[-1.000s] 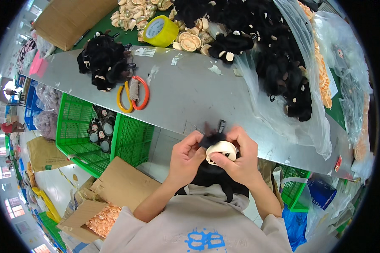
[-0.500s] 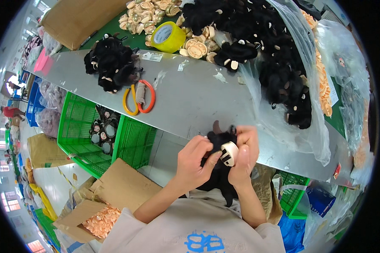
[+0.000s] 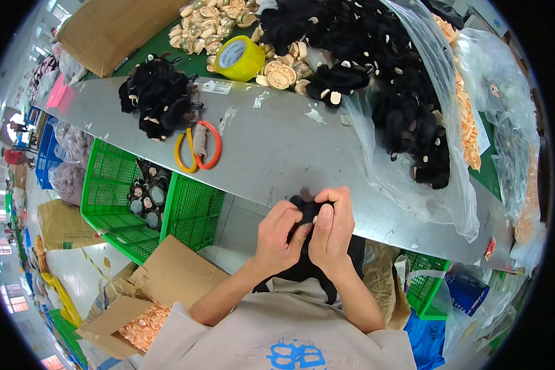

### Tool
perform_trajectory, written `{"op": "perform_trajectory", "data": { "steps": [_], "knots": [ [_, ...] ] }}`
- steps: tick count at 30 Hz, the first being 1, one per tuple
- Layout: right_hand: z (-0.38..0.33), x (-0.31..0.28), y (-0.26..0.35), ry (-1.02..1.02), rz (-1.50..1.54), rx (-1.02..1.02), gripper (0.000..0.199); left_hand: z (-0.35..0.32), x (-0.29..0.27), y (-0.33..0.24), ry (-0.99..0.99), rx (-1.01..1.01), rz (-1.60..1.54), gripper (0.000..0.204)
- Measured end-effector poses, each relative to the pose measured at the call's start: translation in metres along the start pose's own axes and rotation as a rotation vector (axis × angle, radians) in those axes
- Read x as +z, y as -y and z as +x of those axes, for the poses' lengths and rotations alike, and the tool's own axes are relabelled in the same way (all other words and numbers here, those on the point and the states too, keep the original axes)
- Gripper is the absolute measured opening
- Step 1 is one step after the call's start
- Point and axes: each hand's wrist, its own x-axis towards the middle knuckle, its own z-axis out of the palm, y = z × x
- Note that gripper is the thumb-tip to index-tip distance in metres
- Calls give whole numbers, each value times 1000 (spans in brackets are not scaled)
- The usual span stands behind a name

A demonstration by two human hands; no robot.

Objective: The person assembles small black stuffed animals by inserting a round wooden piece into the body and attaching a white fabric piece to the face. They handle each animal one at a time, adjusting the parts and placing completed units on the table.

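Note:
Close to my body, at the table's near edge, both hands hold a small black plush toy (image 3: 306, 213). My left hand (image 3: 277, 237) pinches its left side between thumb and bent fingers. On the other side my right hand (image 3: 332, 231) is closed on it, thumb pressed along the top. My fingers cover most of the toy, and the cream face piece cannot be made out now. A heap of similar black plush pieces (image 3: 407, 117) lies in a clear plastic bag at the right, and a smaller black plush pile (image 3: 160, 95) sits at the left.
On the metal table (image 3: 265, 142) lie scissors with orange and yellow handles (image 3: 216, 145). Behind are a yellow tape roll (image 3: 251, 66) and cream face pieces (image 3: 206, 28). Below left stand a green crate (image 3: 114, 185) with finished-looking toys and a cardboard box (image 3: 182, 268) of peach pieces.
Both hands have turned the plush toy, so its cream face piece is no longer visible. My right hand has moved left, closer to my left hand.

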Motion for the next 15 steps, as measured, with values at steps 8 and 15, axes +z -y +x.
{"op": "perform_trajectory", "data": {
  "steps": [8, 15],
  "knots": [
    [16, -14, -20, -47, -43, 146, 23, 4, 2, -11, 17, -16, -25, 18],
    [6, -25, -12, 100, 71, 156, 50, 42, -40, -6, -222, -36, 58, 14]
  ]
}}
